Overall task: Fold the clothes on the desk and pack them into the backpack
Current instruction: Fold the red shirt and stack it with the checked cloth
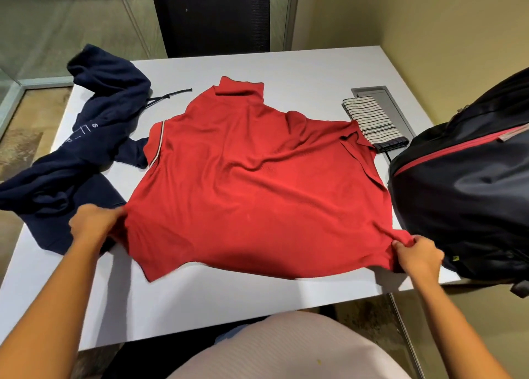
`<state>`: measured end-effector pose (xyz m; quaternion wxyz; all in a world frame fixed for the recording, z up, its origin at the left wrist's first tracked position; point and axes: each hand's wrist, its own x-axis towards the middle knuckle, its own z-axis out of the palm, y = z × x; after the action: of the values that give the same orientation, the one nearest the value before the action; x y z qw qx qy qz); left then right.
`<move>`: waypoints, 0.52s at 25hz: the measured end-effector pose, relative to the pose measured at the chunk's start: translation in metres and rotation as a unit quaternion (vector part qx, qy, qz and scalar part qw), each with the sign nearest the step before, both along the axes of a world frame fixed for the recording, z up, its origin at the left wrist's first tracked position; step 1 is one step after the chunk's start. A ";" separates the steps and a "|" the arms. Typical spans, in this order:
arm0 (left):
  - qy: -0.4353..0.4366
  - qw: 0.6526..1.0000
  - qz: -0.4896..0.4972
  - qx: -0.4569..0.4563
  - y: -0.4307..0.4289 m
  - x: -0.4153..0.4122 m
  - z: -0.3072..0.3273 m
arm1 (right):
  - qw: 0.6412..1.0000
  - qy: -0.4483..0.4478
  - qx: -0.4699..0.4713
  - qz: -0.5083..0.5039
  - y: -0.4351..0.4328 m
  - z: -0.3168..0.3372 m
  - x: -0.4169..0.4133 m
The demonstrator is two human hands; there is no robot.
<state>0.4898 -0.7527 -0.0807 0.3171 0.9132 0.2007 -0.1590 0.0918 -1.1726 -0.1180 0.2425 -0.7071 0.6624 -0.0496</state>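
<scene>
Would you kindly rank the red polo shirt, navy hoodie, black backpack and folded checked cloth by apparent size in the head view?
1. red polo shirt
2. black backpack and navy hoodie: look alike; the backpack is nearer and cut off by the frame, so unranked
3. folded checked cloth

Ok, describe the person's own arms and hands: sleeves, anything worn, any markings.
Both arms are bare up to the picture's edge: no sleeves, gloves, watch or bracelet on the left hand or the right hand. No rings can be made out, though the left hand is slightly blurred. The only worn clothing in view is a pale, finely ribbed top at the bottom.
</scene>
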 end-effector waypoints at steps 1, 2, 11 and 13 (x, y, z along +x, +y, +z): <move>0.018 0.995 0.023 -0.100 -0.008 0.014 0.009 | 0.999 -0.028 0.030 -0.032 -0.016 0.001 0.003; 0.030 0.982 0.044 -0.180 -0.017 0.029 0.017 | 0.992 -0.077 0.060 -0.077 -0.028 0.005 0.010; -0.054 0.955 -0.010 -0.292 -0.083 0.071 -0.001 | 0.964 -0.241 0.027 -0.106 -0.018 0.003 0.066; -0.080 0.990 -0.052 -0.100 -0.082 0.062 -0.027 | 0.975 -0.192 -0.083 0.073 0.009 -0.015 0.067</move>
<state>0.5515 -0.8346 -0.1072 0.4131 0.8959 0.1097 -0.1215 0.1589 -1.1632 -0.1333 0.3084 -0.7483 0.5440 -0.2213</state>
